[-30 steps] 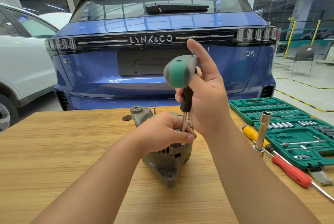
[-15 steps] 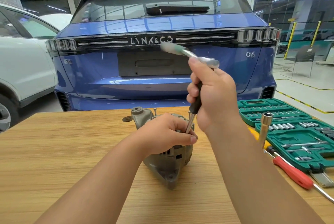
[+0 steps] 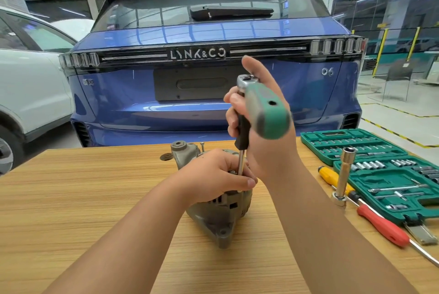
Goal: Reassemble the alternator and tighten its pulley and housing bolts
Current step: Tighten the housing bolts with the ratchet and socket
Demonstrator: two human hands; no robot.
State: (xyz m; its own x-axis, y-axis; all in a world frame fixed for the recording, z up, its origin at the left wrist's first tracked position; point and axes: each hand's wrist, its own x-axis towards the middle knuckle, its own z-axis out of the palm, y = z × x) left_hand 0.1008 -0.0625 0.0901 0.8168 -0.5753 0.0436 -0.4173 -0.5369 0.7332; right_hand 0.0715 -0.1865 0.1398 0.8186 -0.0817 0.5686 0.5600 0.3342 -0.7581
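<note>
A grey alternator (image 3: 218,217) lies on the wooden table (image 3: 71,198). My left hand (image 3: 213,175) grips its top and hides most of the upper housing. A ratchet (image 3: 263,108) with a green and grey handle stands on a black and steel extension (image 3: 241,148) that runs down into the alternator beside my left fingers. My right hand (image 3: 263,141) holds the extension just under the ratchet head, thumb raised behind the head. The green handle points toward me and to the right. The bolt under the tool is hidden.
A green socket set case (image 3: 370,151) lies open at the right. In front of it are a yellow-handled screwdriver (image 3: 332,176), a red-handled screwdriver (image 3: 384,227) and an upright steel socket bar (image 3: 345,175). A blue car (image 3: 190,94) stands right behind the table.
The ratchet handle has swung round from pointing away toward the car to pointing at me and right. My left hand has stayed on the alternator.
</note>
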